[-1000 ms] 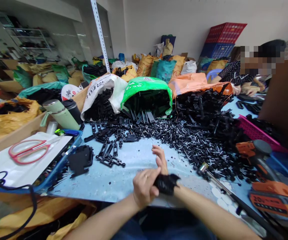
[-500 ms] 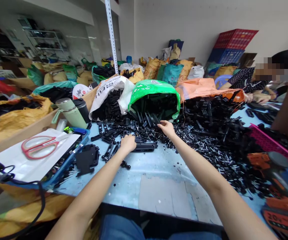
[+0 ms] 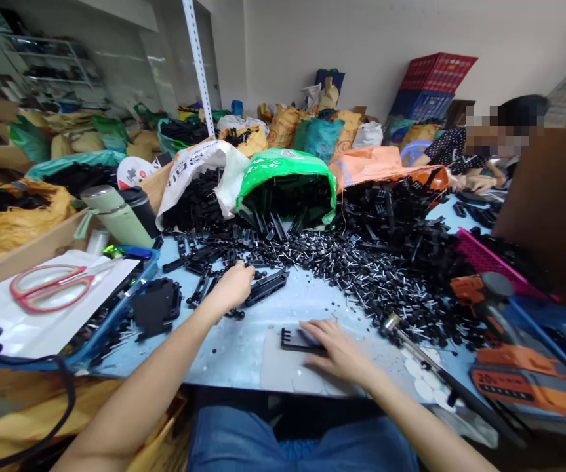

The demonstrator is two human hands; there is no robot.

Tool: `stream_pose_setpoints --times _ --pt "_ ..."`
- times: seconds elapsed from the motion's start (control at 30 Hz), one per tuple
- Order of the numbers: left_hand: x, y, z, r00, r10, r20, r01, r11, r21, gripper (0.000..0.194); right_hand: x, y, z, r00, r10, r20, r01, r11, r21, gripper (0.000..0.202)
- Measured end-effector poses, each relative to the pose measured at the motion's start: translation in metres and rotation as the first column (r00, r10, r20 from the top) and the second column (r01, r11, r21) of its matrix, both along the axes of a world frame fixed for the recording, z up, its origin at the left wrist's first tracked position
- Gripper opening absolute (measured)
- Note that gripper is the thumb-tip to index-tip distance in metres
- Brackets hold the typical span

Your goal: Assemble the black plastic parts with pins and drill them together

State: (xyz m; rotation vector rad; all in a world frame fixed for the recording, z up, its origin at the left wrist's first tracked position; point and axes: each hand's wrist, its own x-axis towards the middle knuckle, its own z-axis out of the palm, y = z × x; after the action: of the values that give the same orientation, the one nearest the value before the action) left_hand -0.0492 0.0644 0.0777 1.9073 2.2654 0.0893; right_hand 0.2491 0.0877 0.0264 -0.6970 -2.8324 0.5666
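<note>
On the grey patch near the table's front edge lies a flat black plastic piece (image 3: 296,339) with short prongs at its left end. My right hand (image 3: 334,347) rests over its right part, fingers spread. Farther forward and left, my left hand (image 3: 236,285) is closed among black plastic parts; what its fingers hold, if anything, is too small to make out. Beside it lie long black parts (image 3: 267,287). Behind both hands spreads a heap of small black pieces with silvery pins (image 3: 361,275).
A green sack (image 3: 287,160), a white sack (image 3: 233,172) and an orange sack (image 3: 368,164) spill black parts. Scissors (image 3: 51,287) lie left beside a flask (image 3: 118,216). Right are a metal-tipped tool (image 3: 425,359), a power tool (image 3: 533,380) and a pink basket (image 3: 494,259). A person sits back right.
My right hand has moved from the green sack's mouth down to the grey patch, where the flat black piece now lies. My left hand stays by the long parts, which have turned. The view has shifted right.
</note>
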Motion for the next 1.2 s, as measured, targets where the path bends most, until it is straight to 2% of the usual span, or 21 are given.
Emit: stream_pose_setpoints --times 0.1,0.17,0.27,0.33,0.4,0.47,0.53,0.57,0.6,0.63,0.7,0.77,0.83,0.87,0.97,1.0,1.07,1.1,1.13,1.17,1.2 --pt "0.037 -0.044 0.016 0.989 -0.146 -0.003 0.146 0.989 0.024 0.027 -0.025 -0.005 -0.01 0.999 0.006 -0.046 -0.004 1.0 0.03 0.046" --pt "0.063 -0.062 0.013 0.977 -0.212 -0.002 0.212 0.977 0.012 0.032 -0.032 -0.002 -0.016 0.993 -0.058 -0.108 0.057 0.998 -0.005 0.04" --pt "0.089 -0.067 -0.012 0.964 -0.241 0.116 0.228 0.967 0.114 0.025 -0.03 0.005 -0.023 0.94 -0.219 -0.261 0.177 0.969 -0.173 0.037" --pt "0.097 -0.062 -0.034 0.928 -0.212 0.305 0.131 0.956 0.263 0.018 -0.026 0.007 -0.026 0.882 -0.321 -0.345 0.213 0.925 -0.315 0.037" --pt "0.102 -0.057 -0.054 0.827 -0.195 0.527 -0.01 0.933 0.36 0.023 -0.025 0.004 -0.027 0.825 -0.421 -0.377 0.201 0.842 -0.5 0.039" --pt "0.11 -0.056 -0.065 0.703 -0.186 0.687 -0.11 0.925 0.363 0.033 -0.028 0.0 -0.027 0.777 -0.524 -0.349 0.132 0.678 -0.723 0.045" --pt "0.12 -0.059 -0.068 0.605 -0.155 0.781 -0.175 0.931 0.32 0.039 -0.032 -0.005 -0.026 0.755 -0.58 -0.305 0.039 0.505 -0.862 0.051" --pt "0.125 -0.061 -0.067 0.58 -0.138 0.803 -0.21 0.927 0.312 0.039 -0.033 -0.006 -0.025 0.756 -0.581 -0.301 0.007 0.467 -0.884 0.053" --pt "0.129 -0.063 -0.064 0.569 -0.13 0.812 -0.244 0.916 0.318 0.038 -0.033 -0.007 -0.023 0.764 -0.564 -0.315 -0.012 0.475 -0.88 0.054" --pt "0.131 -0.064 -0.06 0.58 -0.133 0.803 -0.265 0.902 0.341 0.037 -0.032 -0.007 -0.021 0.771 -0.538 -0.34 -0.016 0.517 -0.856 0.054" --pt "0.131 -0.063 -0.05 0.651 -0.155 0.743 -0.265 0.871 0.414 0.034 -0.028 -0.01 -0.016 0.81 -0.43 -0.398 -0.022 0.656 -0.755 0.051" --pt "0.122 -0.058 -0.039 0.703 -0.163 0.693 -0.256 0.85 0.46 0.032 -0.023 -0.016 -0.01 0.897 -0.178 -0.405 -0.116 0.788 -0.604 0.048" --pt "0.106 -0.052 -0.031 0.719 -0.144 0.68 -0.29 0.827 0.481 0.032 -0.019 -0.024 -0.003 0.939 0.088 -0.331 -0.242 0.855 -0.459 0.048" --pt "0.097 -0.05 -0.029 0.715 -0.13 0.688 -0.312 0.821 0.479 0.033 -0.017 -0.027 0.001 0.946 0.144 -0.289 -0.254 0.883 -0.394 0.049" --pt "0.075 -0.055 -0.032 0.646 -0.058 0.761 -0.389 0.833 0.394 0.038 -0.008 -0.028 0.009 0.97 0.122 -0.209 -0.163 0.968 -0.193 0.052" --pt "0.071 -0.059 -0.037 0.608 -0.03 0.794 -0.414 0.841 0.349 0.04 -0.004 -0.025 0.011 0.973 0.156 -0.172 -0.18 0.974 -0.134 0.05" --pt "0.071 -0.067 -0.049 0.522 -0.001 0.853 -0.439 0.857 0.269 0.044 0.002 -0.017 0.012 0.951 0.298 -0.081 -0.302 0.952 -0.052 0.043" --pt "0.073 -0.071 -0.055 0.484 0.0 0.875 -0.441 0.864 0.244 0.045 0.005 -0.014 0.011 0.943 0.33 -0.043 -0.331 0.943 -0.023 0.04" --pt "0.077 -0.074 -0.06 0.452 -0.005 0.892 -0.439 0.869 0.227 0.045 0.006 -0.012 0.009 0.957 0.29 -0.016 -0.29 0.957 0.007 0.038" --pt "0.082 -0.076 -0.064 0.429 -0.008 0.903 -0.44 0.871 0.217 0.045 0.005 -0.011 0.007 0.984 0.178 0.006 -0.178 0.983 0.038 0.035" --pt "0.087 -0.078 -0.067 0.411 -0.007 0.911 -0.445 0.871 0.208 0.046 0.003 -0.012 0.004 0.999 0.008 0.033 -0.01 0.998 0.069 0.032"
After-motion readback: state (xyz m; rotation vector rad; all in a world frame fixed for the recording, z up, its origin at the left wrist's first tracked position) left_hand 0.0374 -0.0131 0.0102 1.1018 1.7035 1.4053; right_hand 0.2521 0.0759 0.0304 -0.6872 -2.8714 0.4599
